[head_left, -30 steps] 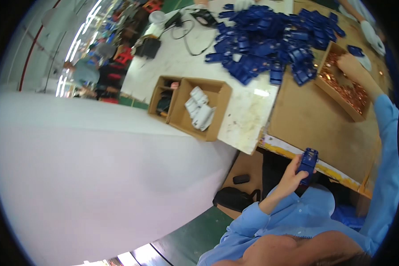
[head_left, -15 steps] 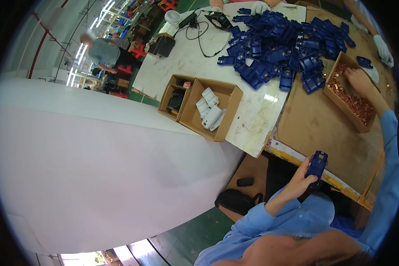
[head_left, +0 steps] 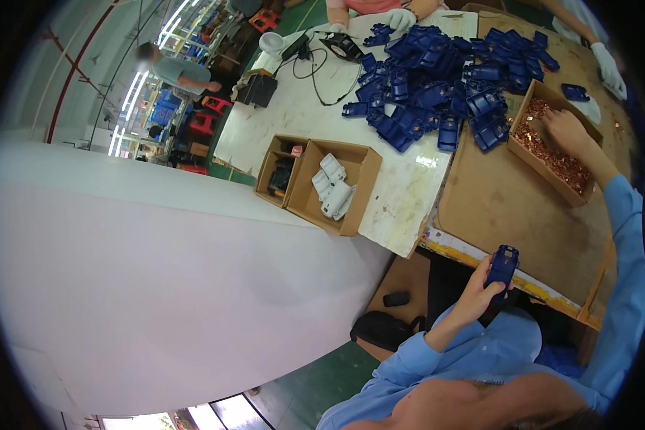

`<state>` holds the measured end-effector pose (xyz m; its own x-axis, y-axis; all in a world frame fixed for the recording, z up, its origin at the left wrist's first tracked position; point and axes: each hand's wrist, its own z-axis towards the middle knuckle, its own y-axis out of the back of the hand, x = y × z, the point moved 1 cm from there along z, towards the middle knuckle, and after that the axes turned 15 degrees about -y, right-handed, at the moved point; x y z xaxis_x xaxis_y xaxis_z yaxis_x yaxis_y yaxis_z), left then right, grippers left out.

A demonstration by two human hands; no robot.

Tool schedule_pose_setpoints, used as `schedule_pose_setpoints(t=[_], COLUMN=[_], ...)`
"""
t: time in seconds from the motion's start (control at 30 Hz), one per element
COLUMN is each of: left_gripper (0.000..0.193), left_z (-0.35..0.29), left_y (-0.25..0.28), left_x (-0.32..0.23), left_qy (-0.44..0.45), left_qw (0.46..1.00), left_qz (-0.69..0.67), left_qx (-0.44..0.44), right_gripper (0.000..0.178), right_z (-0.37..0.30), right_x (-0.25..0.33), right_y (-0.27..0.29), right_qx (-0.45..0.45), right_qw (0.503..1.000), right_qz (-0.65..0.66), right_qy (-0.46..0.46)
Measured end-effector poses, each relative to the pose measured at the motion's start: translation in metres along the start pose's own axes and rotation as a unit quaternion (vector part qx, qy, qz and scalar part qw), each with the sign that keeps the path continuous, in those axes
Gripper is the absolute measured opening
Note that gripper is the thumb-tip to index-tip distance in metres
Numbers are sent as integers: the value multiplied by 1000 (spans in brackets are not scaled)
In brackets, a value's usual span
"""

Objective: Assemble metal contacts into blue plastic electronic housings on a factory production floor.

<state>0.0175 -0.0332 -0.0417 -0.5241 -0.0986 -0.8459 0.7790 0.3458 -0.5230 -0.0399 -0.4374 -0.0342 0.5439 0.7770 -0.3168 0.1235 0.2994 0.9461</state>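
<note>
One dark-blue moulded plastic housing (head_left: 502, 264) is gripped in the left hand (head_left: 474, 294), at the lower right of the frame, near the table's front edge. The right hand (head_left: 570, 132) is held well apart from it, its fingertips among small shiny copper-coloured metal pieces (head_left: 567, 170); whether a piece is pinched cannot be told.

As far as can be judged, a single housing is being handled, and no copper-coloured piece can be made out on it. A large heap of similar blue housings (head_left: 437, 93) is spread over the table (head_left: 401, 190) at the upper centre; whether any have been worked on cannot be told. Another blue housing (head_left: 574, 92) is seen apart, at the upper right.

The copper-coloured pieces are held in a long open brown cardboard box (head_left: 543, 172) at the right. Left of centre, several white moulded plastic parts (head_left: 333, 188) are contained in an open brown cardboard box (head_left: 363, 190). Beside it, black items (head_left: 282, 173), too small to identify, are held in a smaller cardboard box (head_left: 270, 197).
</note>
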Motion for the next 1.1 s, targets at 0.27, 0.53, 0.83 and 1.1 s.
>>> schedule_pose_setpoints(t=[0.27, 0.53, 0.83, 1.1], left_gripper=[48, 41, 51, 39], left_z=[-3, -14, -15, -16], left_y=[-8, -4, -11, -50], left_x=[-6, -14, -12, -33], left_qy=[-6, 5, -40, -147], left_qw=[1000, 999, 995, 963], left_qz=[12, 27, 90, 226], left_qx=[-5, -35, -26, 20], right_gripper=[19, 9, 5, 10], right_z=[16, 3, -136, -228], right_x=[17, 20, 95, 141], right_y=[3, 46, 163, 180], right_qx=[44, 28, 3, 20], right_qw=[991, 980, 824, 800], right_qz=[33, 117, 566, 596], right_qy=[-122, -160, -14, -57])
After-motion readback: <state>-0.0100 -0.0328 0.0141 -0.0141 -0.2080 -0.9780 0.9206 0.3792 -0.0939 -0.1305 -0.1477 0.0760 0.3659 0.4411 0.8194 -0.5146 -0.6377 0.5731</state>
